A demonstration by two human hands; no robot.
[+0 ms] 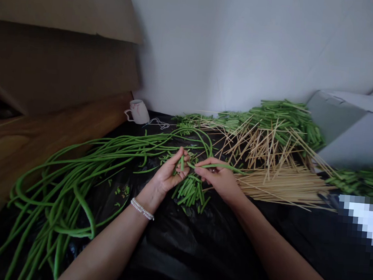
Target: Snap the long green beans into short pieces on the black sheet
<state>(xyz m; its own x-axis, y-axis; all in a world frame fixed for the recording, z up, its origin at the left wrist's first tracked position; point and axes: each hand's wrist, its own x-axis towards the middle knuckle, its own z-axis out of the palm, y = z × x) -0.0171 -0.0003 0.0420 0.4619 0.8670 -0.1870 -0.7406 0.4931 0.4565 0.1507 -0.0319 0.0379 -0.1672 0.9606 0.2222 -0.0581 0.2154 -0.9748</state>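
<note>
Near the middle of the head view, my left hand [168,173] is closed with a short piece of long bean [182,162] between its fingers. Just right of it, my right hand [220,180] pinches a long bean [228,166], whose strand runs rightward over the knuckles. Both hands are held close together, above a small heap of cut bean pieces [191,193]. Whole long beans [83,159] lie in a loose tangle to the left. Thin wooden sticks [280,185] are spread to the right, some crossing in a messy pile.
Black plastic sheeting [183,253] covers the surface. Behind the sticks is a large pile of cut beans [286,116], beside a white box [341,127]. More cut beans [365,181] lie far right. A white mug [138,112] and cardboard box [62,64] stand back left.
</note>
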